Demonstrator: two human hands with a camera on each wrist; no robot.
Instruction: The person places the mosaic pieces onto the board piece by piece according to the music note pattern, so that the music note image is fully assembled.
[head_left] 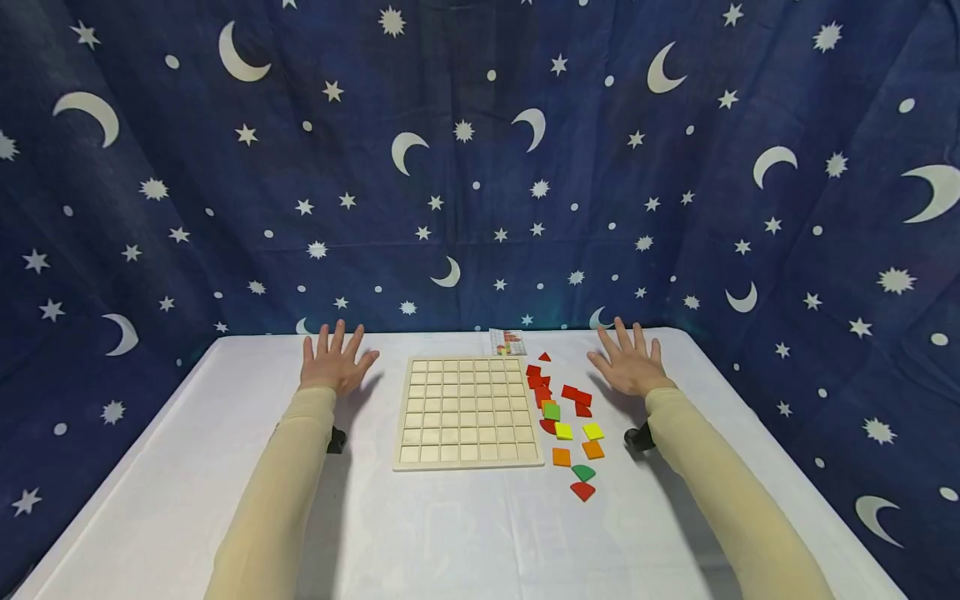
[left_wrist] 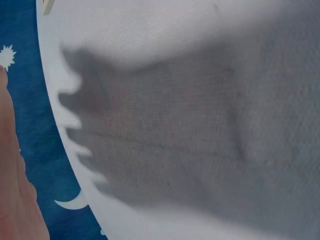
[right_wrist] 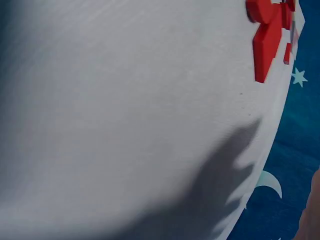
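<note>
In the head view my left hand (head_left: 332, 362) hovers over the table to the left of a wooden grid board (head_left: 468, 412), its fingers spread and holding nothing. My right hand (head_left: 628, 362) is held up on the other side, fingers also spread, nothing in it. Between the board and the right hand lie loose flat pieces: red rectangles (head_left: 577, 396), yellow squares (head_left: 593, 432), orange squares (head_left: 562, 457), a light green square (head_left: 552, 412), a dark green quarter-round (head_left: 583, 472) and a red quarter-round (head_left: 582, 491). The right wrist view catches a few red pieces (right_wrist: 267, 42) near the table edge.
A small printed picture card (head_left: 507, 342) lies behind the board near the back edge. The white-covered table (head_left: 442, 542) ends at a dark blue curtain (head_left: 480, 275) with moons and stars. Shadows of both hands fall on the cloth.
</note>
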